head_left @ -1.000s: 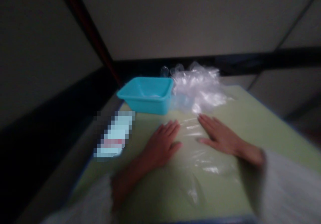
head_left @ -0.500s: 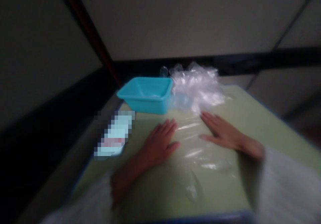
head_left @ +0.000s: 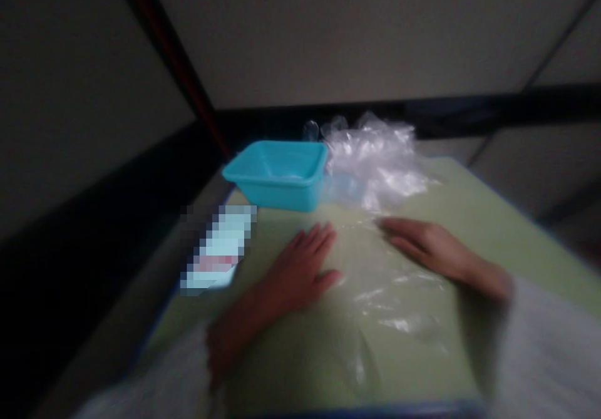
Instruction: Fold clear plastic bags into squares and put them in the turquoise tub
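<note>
A clear plastic bag (head_left: 375, 281) lies flattened on the pale green table between my two hands, its creases catching the light. My left hand (head_left: 303, 265) rests palm down at the bag's left side, open, fingers stretched forward and thumb apart. At the right edge is my right hand (head_left: 429, 247), tipped onto its side, with straight fingers and the thumb close beneath them. Its fingertips touch or hover just over the film; the blur hides which. No thing shows within either hand.
Behind the hands stands a turquoise plastic basin (head_left: 282, 190). Crumpled clear plastic bags (head_left: 380, 159) are heaped to its right. A pixelated, bright flat object (head_left: 220, 243) lies at the table's left edge. A wall (head_left: 352, 43) rises behind the table (head_left: 483, 200).
My right hand has rolled from lying flat onto its side, its thumb drawing in toward the fingers, and shifted slightly right. My left hand stays in place on the bag.
</note>
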Motion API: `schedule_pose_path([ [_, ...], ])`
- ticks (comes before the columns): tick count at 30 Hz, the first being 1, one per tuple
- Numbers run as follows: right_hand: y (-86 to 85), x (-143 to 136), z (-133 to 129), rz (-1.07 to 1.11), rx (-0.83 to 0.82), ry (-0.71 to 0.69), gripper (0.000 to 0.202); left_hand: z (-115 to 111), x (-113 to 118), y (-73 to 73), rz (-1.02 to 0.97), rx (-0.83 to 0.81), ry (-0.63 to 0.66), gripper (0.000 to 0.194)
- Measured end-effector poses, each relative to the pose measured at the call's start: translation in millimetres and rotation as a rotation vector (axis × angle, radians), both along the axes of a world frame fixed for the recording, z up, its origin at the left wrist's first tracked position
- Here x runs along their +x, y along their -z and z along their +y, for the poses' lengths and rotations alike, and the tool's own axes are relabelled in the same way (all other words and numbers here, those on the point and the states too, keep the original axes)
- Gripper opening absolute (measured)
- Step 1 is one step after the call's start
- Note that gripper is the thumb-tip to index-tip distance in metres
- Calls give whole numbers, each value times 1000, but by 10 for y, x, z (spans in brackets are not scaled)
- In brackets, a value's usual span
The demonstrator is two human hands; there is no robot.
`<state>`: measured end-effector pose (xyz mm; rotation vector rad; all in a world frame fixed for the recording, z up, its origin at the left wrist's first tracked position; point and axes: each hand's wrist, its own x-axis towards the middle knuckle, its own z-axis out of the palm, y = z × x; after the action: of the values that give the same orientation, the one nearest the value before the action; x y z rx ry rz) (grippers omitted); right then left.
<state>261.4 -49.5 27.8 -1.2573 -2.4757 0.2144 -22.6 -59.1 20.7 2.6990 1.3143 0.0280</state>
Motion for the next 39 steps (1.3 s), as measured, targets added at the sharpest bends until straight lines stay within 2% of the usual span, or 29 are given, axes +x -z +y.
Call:
schedule_pose_path([
  [8,47,103,29,-75,5,-21,69,-11,-15,-2,13,17,16,66],
  [15,4,91,8,-105,41,17,68,-29,-13,-3,31,12,4,68],
  [20,150,137,10,-181,64,-32,71,-19,-21,12,28,32,21,68],
  [26,277,168,34,-219,77,-7,71,3,-76,-4,-16,52,15,71],
  [29,289,150,37,-211,78,-1,70,7,80,-49,-94,102,17,65],
  [33,316,134,52,-210,74,-8,69,36,534,-85,-103,144,136,62],
  [36,335,129,66,-211,82,2,71,80,801,-33,-84,135,152,63],
  [39,341,127,75,-223,91,1,71,122,843,63,-61,134,151,62],
])
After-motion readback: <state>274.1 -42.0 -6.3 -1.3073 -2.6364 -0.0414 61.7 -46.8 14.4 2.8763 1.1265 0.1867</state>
